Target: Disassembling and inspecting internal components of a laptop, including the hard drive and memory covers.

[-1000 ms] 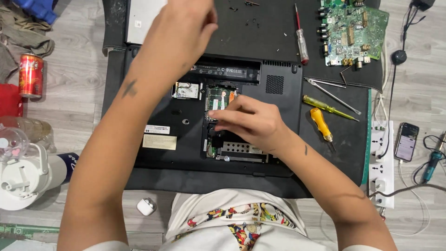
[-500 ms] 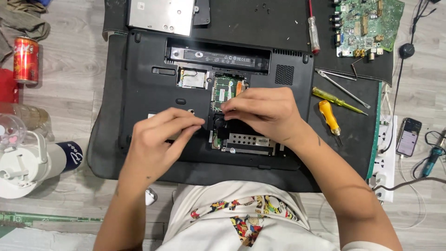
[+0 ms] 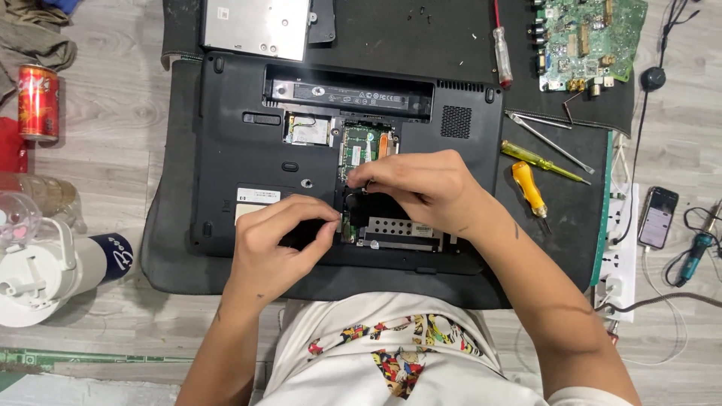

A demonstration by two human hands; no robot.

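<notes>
Currently, status by item:
Laptop [image 3: 248, 143]: upside down on a black mat [image 3: 173, 256] on the floor; bottom bay open, cover off.
Left hand [image 3: 274, 244]: fingers pinched nearly shut at the bay's left edge; what they hold cannot be told.
Right hand [image 3: 425, 188]: fingers curled over the open bay, tips on a small part; grip unclear.
Done: battery slot empty, silver drive [image 3: 256, 26] set aside.
Left: inner boards appear to remain seated.
Tools: yellow screwdriver [image 3: 529, 188] untouched, right of laptop.
</notes>
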